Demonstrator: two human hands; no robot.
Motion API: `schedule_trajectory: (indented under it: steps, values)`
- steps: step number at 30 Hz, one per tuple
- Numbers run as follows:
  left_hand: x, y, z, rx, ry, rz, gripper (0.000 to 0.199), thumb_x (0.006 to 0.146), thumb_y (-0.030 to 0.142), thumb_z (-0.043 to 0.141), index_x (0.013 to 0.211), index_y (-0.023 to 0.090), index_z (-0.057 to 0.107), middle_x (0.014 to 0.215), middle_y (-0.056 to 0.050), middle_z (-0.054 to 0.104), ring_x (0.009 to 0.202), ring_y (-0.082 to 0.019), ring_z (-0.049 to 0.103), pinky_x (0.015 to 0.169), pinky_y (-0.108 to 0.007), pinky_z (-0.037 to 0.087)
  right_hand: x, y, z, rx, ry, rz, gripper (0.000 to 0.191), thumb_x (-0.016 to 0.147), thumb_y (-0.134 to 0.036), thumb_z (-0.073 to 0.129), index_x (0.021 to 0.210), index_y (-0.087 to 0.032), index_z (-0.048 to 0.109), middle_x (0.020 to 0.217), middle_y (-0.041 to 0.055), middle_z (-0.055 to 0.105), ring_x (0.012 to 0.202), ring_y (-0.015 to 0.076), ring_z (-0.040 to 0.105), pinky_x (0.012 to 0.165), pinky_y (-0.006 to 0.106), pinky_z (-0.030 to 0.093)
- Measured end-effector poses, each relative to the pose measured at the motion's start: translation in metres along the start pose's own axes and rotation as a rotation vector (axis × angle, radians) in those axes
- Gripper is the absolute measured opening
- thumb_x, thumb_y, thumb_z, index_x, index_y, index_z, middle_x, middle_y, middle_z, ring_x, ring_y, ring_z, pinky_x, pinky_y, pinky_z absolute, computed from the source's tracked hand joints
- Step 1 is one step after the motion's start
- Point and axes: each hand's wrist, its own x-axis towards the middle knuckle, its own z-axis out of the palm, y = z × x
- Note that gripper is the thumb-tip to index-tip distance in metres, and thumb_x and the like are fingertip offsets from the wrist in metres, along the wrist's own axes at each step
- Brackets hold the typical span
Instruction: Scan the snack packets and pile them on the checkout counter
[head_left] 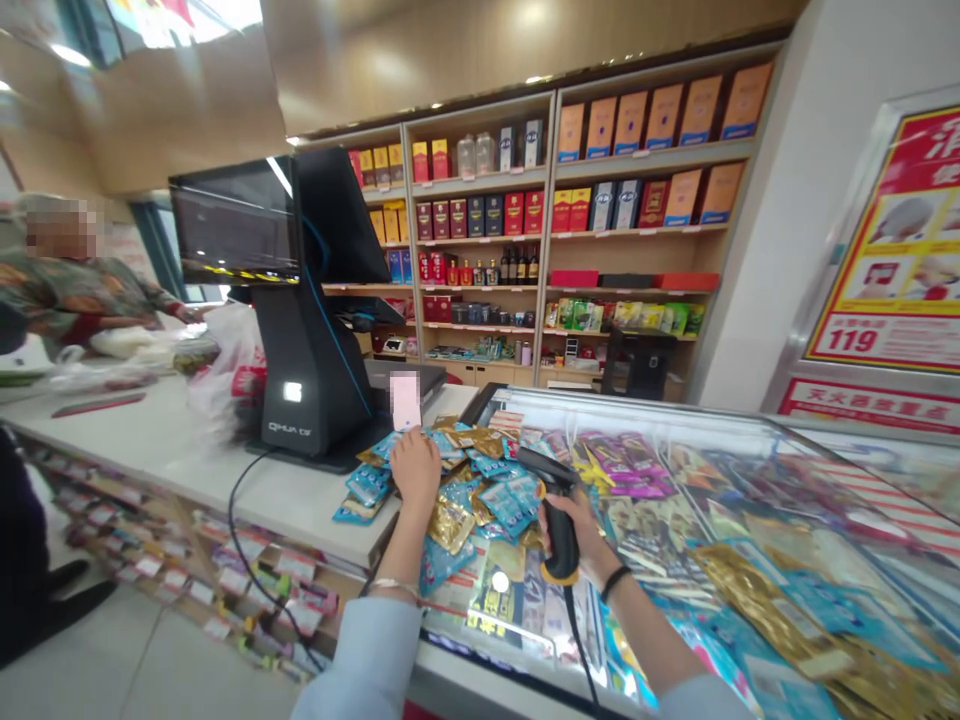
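Observation:
In my right hand [574,535] is a black and orange barcode scanner [561,530], its fingers wrapped round the handle. The scanner's head tilts up and left over a heap of blue and gold snack packets [514,500]. My left hand [416,468] lies over the left side of this heap, palm down with its fingers stretched forward. A pale pink slip of paper [406,405] stands just beyond those fingertips; I cannot tell if they touch it. The packets spread over a glass-topped display case [495,580] and onto the white counter [319,490].
A black checkout terminal [300,380] stands left of the heap, its cable [240,520] hanging over the counter edge. Beside it are plastic bags [229,370]. A person [75,270] stands at far left. More packets [810,610] lie right; shelves [480,240] line the back.

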Motion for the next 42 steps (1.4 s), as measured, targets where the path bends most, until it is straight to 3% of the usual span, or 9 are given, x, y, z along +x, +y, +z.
schedule_trajectory:
  steps: [3,10,16,20,26,32,42]
  values:
    - [-0.003,0.002,-0.003,0.170,-0.058,0.046,0.037,0.087,0.031,0.039,0.099,0.008,0.065,0.104,-0.019,0.064,0.102,-0.032,0.055,0.094,-0.047,0.037,-0.003,0.000,0.002,0.038,0.032,-0.001,0.035,0.061,-0.044,0.073,0.077,-0.018,0.056,0.047,-0.0032,0.057,0.032,0.0124,0.050,0.030,0.023,0.039]
    - [-0.003,0.003,-0.001,0.230,-0.196,0.086,0.036,0.081,0.038,0.051,0.094,0.009,0.069,0.106,-0.019,0.064,0.108,-0.034,0.050,0.099,-0.047,0.031,-0.007,0.001,0.006,0.043,-0.005,0.021,0.034,0.063,-0.045,0.072,0.078,-0.018,0.056,0.046,-0.0033,0.056,0.032,0.0127,0.050,0.031,0.023,0.039]
    - [0.000,-0.001,0.003,0.115,-0.215,0.036,0.021,0.081,0.031,0.053,0.086,0.016,0.066,0.107,-0.014,0.066,0.112,-0.032,0.050,0.100,-0.045,0.031,-0.007,0.002,0.006,0.055,-0.023,0.024,0.036,0.062,-0.046,0.072,0.076,-0.018,0.056,0.050,-0.0020,0.059,0.033,0.0125,0.051,0.032,0.023,0.040]
    - [0.004,-0.003,0.004,-0.127,-0.247,0.020,0.017,0.083,0.025,0.047,0.092,0.018,0.059,0.093,-0.010,0.068,0.095,-0.027,0.061,0.087,-0.039,0.041,-0.009,0.000,0.009,0.071,-0.024,0.022,0.036,0.061,-0.047,0.073,0.070,-0.018,0.054,0.049,-0.0005,0.059,0.032,0.0120,0.050,0.031,0.023,0.040]
    - [0.004,-0.001,0.002,-0.463,-0.147,-0.070,0.016,0.087,0.026,0.041,0.098,0.020,0.051,0.078,-0.006,0.067,0.071,-0.023,0.065,0.069,-0.034,0.046,-0.011,-0.003,0.011,0.079,-0.040,-0.009,0.034,0.062,-0.046,0.073,0.071,-0.019,0.054,0.047,-0.0020,0.058,0.031,0.0122,0.050,0.031,0.022,0.040]
    - [-0.001,0.011,0.000,-0.798,-0.033,-0.256,0.023,0.088,0.039,0.042,0.102,0.021,0.043,0.081,-0.006,0.068,0.076,-0.022,0.069,0.070,-0.032,0.049,-0.013,-0.006,0.012,0.058,-0.050,0.005,0.034,0.063,-0.046,0.071,0.072,-0.018,0.054,0.049,-0.0009,0.059,0.032,0.0127,0.051,0.031,0.022,0.039]
    - [-0.006,0.018,0.001,-0.817,0.034,-0.245,0.027,0.089,0.045,0.041,0.101,0.021,0.041,0.076,-0.004,0.066,0.076,-0.022,0.068,0.067,-0.032,0.047,-0.011,0.000,0.007,0.042,-0.064,-0.024,0.033,0.066,-0.046,0.069,0.076,-0.018,0.055,0.050,-0.0007,0.060,0.033,0.0129,0.052,0.033,0.023,0.041]
